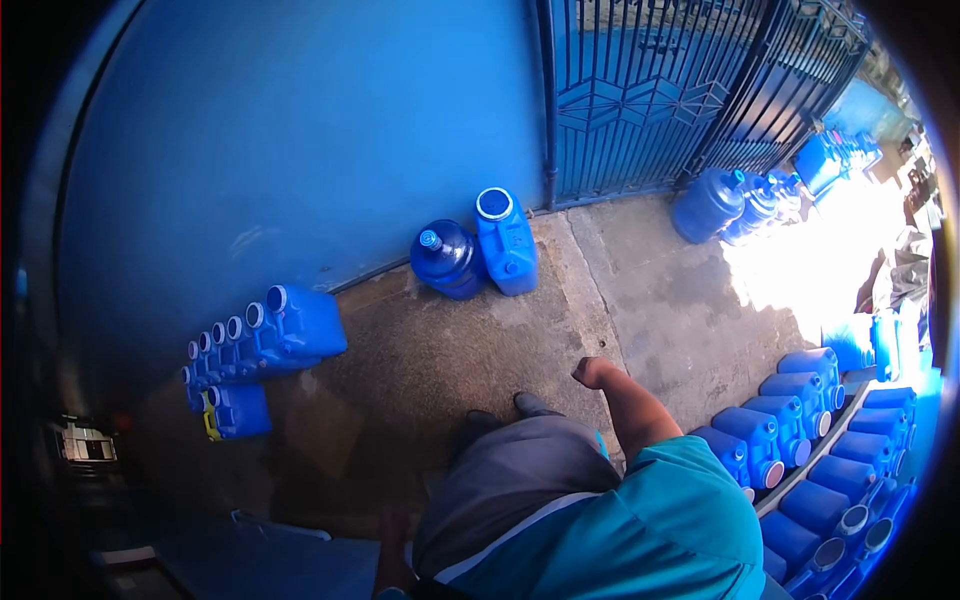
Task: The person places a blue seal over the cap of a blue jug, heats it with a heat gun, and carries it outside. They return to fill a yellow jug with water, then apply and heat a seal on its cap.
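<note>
My right hand (590, 373) hangs out in front of my body over the concrete floor, its fingers curled in a loose fist with nothing visible in them. Low in the shadow on the other side, my left hand (394, 524) is dim, and its fingers cannot be made out. Ahead by the wall stand a round blue water bottle (448, 260) with a light cap and a blue jerrycan (510, 245) with a white-rimmed lid, side by side and upright. Neither hand touches a container.
A row of blue jerrycans (305, 325) lines the wall at left, one with a yellow-green handle (211, 416) near it. More jerrycans (748, 428) stand in rows at lower right. Round bottles (709, 205) stand by the barred metal gate (640, 110). The floor (370, 400) has damp patches.
</note>
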